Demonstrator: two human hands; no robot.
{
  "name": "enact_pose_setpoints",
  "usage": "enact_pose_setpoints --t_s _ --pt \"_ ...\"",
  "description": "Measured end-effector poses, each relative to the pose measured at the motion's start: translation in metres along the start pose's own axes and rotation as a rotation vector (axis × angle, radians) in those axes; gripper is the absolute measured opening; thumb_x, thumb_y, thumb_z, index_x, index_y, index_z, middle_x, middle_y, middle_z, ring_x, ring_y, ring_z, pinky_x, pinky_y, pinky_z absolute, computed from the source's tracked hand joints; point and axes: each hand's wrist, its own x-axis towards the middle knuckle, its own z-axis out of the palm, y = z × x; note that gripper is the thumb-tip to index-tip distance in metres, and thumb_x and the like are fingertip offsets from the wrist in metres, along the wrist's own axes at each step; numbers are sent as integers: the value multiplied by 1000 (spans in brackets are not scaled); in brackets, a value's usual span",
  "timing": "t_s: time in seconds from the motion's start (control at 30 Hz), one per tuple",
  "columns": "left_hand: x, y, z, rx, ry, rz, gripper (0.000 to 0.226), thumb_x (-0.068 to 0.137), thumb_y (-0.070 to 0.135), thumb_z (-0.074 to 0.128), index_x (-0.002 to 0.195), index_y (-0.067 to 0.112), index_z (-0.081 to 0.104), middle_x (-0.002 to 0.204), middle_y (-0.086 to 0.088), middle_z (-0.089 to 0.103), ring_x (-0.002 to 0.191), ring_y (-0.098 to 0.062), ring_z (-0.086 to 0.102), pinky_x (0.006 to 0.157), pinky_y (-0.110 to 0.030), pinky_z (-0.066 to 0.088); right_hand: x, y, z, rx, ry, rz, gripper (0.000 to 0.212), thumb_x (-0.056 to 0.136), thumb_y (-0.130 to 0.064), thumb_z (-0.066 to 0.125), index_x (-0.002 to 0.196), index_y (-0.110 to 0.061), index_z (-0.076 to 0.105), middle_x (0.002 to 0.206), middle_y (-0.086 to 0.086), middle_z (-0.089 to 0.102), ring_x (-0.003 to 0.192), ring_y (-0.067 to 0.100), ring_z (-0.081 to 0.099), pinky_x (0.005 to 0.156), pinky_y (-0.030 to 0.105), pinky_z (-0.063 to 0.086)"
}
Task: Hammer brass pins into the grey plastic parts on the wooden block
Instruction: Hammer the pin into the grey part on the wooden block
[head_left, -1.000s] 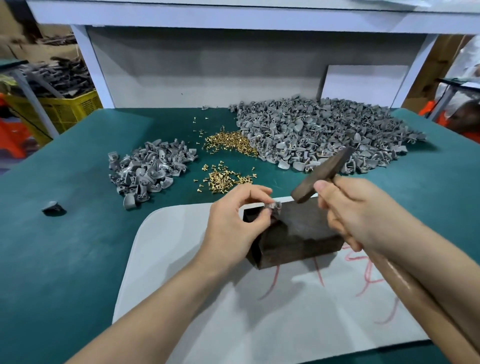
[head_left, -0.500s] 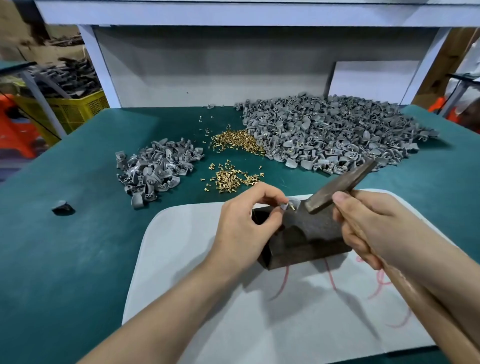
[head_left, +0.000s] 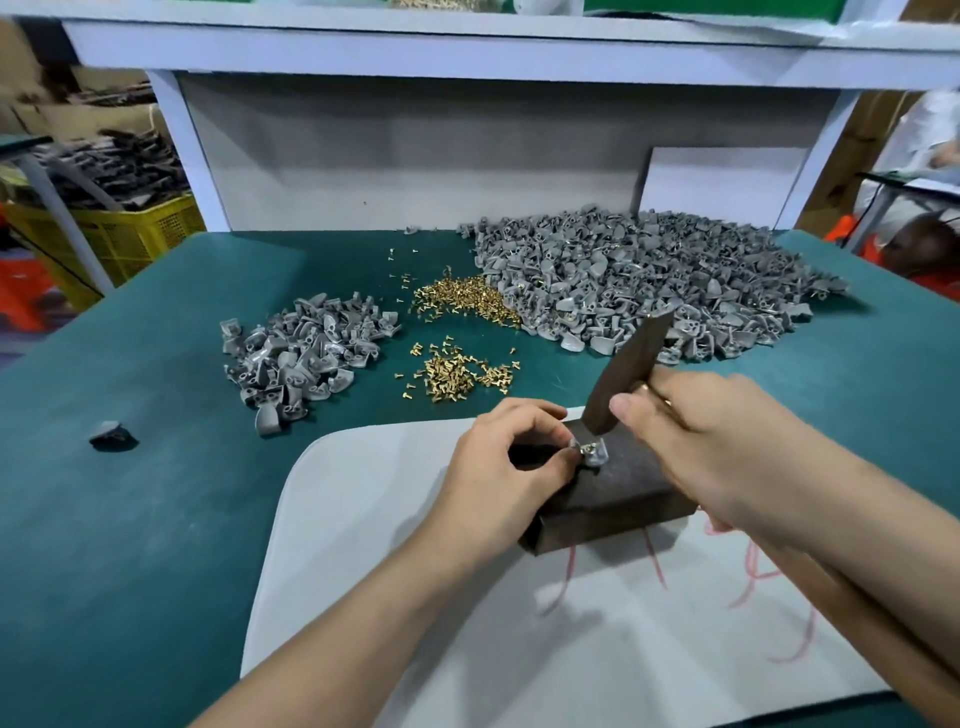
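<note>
Hammer (head_left: 626, 371) poised over a grey part (head_left: 594, 453) on the block (head_left: 623, 493) at a bench (head_left: 156, 519).
The left hand (head_left: 498, 467) pinches the part's left edge, a brass pin (head_left: 588, 445) showing in it; the right hand (head_left: 691, 431) is curled round the hammer handle. Light, stiff and likely to skid, the part seems best held by that edge, away from the pin.
</note>
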Motion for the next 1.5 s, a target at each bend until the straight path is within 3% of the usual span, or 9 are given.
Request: enact_pose_setpoints --t_s 0.13,0.23,0.3,0.4,0.53,0.87,1.1,1.3,1.5 --pt "-2 0 2 6 3 31 11 81 4 69 77 13 64 101 6 65 95 -3 59 87 -18 45 -8 0 3 -57 7 -26 33 95 -42 38 70 -21 42 51 -4 46 41 6 49 42 21 34" --pt "-2 1 2 -2 11 34 7 81 3 69 78 9 65 100 4 65 94 -3 60 86 -18 45 -14 2 9 -126 24 -75 31 93 -44 36 70 -23 38 58 -8 46 52 11 43 51 27 31" --pt "-2 2 2 7 13 40 7 81 3 69 78 9 66 99 4 65 94 -3 60 86 -16 45 -15 5 13 -104 71 -115 30 93 -40 42 69 -22 40 54 -9 44 51 10 40 55 24 35" --pt "-2 2 2 5 15 27 9 80 2 68 76 10 65 99 5 65 94 -3 59 85 -13 42 -3 11 10 54 75 -57 30 82 -23 64 62 -18 42 41 -7 44 40 10 40 41 17 33" --pt "-2 2 2 49 4 41 14 81 3 68 76 14 62 98 5 63 94 -5 58 86 -15 41 23 8 7 239 -50 -23 8 71 -2 68 68 -7 62 36 -9 49 26 9 41 31 16 32" --pt "-2 1 2 -52 77 -30 11 77 3 75 73 14 73 83 7 56 76 6 55 75 -8 40 29 5 18 87 -148 -54 6 70 -7 66 64 -7 68 40 -6 57 27 11 47 33 15 33" --pt "-2 0 1 -116 70 -70 17 78 3 73 71 18 71 83 7 54 76 6 54 76 -10 40 33 -4 16 -82 -123 -116 11 69 -12 68 63 -3 67 31 -24 45 40 -11 50 44 10 39" --pt "-3 1 2 -128 61 -71 14 79 4 73 73 16 71 85 6 54 77 6 54 78 -11 40 34 -4 15 -71 -124 -121 33 68 -10 69 43 -19 49 31 -21 46 39 -9 49 42 9 36" --pt "-2 0 2 -141 57 -58 14 79 2 73 73 14 71 83 7 53 76 8 53 75 -9 38 38 -3 16 -109 -135 -150 25 70 -15 69 52 -19 53 33 -22 45 38 3 44 42 14 36"
